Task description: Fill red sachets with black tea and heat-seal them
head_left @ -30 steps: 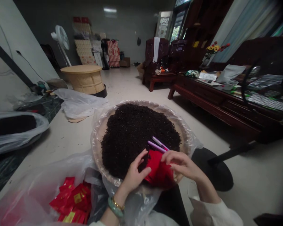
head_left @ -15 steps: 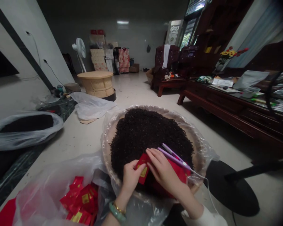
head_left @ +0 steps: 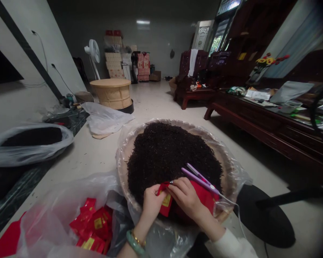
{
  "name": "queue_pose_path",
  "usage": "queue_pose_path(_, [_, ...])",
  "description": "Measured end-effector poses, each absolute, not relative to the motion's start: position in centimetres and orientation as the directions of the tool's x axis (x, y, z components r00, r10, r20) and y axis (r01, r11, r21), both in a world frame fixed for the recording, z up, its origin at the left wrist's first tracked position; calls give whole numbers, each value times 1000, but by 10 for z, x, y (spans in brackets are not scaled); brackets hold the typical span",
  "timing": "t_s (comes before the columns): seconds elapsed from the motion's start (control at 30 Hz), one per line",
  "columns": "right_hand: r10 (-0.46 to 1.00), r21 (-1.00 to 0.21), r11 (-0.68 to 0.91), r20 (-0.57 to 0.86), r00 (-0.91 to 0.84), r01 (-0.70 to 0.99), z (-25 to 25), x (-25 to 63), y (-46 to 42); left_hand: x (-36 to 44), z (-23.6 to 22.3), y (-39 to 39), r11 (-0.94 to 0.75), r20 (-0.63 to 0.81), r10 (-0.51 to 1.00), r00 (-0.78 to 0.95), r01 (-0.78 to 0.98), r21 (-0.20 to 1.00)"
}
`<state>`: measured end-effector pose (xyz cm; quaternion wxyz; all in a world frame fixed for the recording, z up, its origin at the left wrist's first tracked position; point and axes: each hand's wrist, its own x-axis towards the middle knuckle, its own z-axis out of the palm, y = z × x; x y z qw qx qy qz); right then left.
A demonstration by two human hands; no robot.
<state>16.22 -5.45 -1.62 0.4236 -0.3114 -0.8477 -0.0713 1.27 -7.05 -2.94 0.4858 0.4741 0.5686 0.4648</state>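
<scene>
A small red packet with a gold label hangs upright between my hands, over the near side of a wide basket. My left hand pinches its upper left edge. At its upper right edge my right hand grips with closed fingers; a small shiny spot shows at those fingertips, too small to name. The top of the packet looks slightly parted. Dark, twisted dried leaves, like loose tea, are heaped in the basket. A purple flat iron with a white cord lies just beyond my right hand, on red material.
The basket has a plastic-lined rim. To the left, a clear plastic bag holds several red packets. Another bag of dark leaves stands behind it. A round black base is at right, near a long dark wooden table.
My right hand has moved down slightly, its fingers curling in at the packet's top edge. The packet's top now looks parted rather than flat. The view has shifted slightly.
</scene>
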Motion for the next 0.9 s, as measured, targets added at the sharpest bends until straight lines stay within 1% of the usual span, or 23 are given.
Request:
queue_pose_path(0.1, [497, -165, 820, 682, -537, 548, -7, 168, -52, 7, -27, -72, 91, -80, 995, -62, 190, 978])
queue_pose_path(0.27, [606, -329, 775, 629, -487, 540, 4, 179, -53, -11, -29, -73, 77, -112, 982, 154, 216, 973])
queue_pose_path(0.37, [600, -331, 785, 618, -508, 523, 4, 177, -57, -16, -30, -72, 92, -128, 984, 123, 258, 962])
queue_pose_path(0.43, [604, -326, 782, 604, -520, 531, 3, 172, -59, -14, -28, -73, 63, -93, 991, 95, 280, 958])
queue_pose_path(0.53, [680, -355, 713, 562, -471, 604, -1, 165, -58, -10, -23, -75, -3, -29, 995, 99, 311, 950])
queue_pose_path(0.6, [730, -409, 660, 547, -410, 630, -4, 165, -56, -9, -22, -76, -1, -28, 995, 92, 302, 953])
queue_pose_path(0.63, [750, -449, 641, 537, -386, 622, -5, 165, -55, -9, -22, -76, 23, -47, 995, 83, 269, 963])
queue_pose_path(0.7, [769, -523, 632, 514, -380, 572, -7, 169, -55, -12, -25, -75, 90, -102, 993, 64, 170, 981])
queue_pose_path(0.77, [773, -578, 634, 486, -407, 513, -7, 174, -56, -16, -27, -73, 131, -138, 989, 56, 116, 985])
queue_pose_path(0.83, [789, -631, 611, 432, -437, 478, -3, 178, -58, -22, -25, -72, 108, -120, 990, 75, 149, 983])
queue_pose_path(0.9, [806, -676, 569, 345, -481, 468, 3, 180, -59, -26, -21, -71, 46, -75, 989, 129, 218, 975])
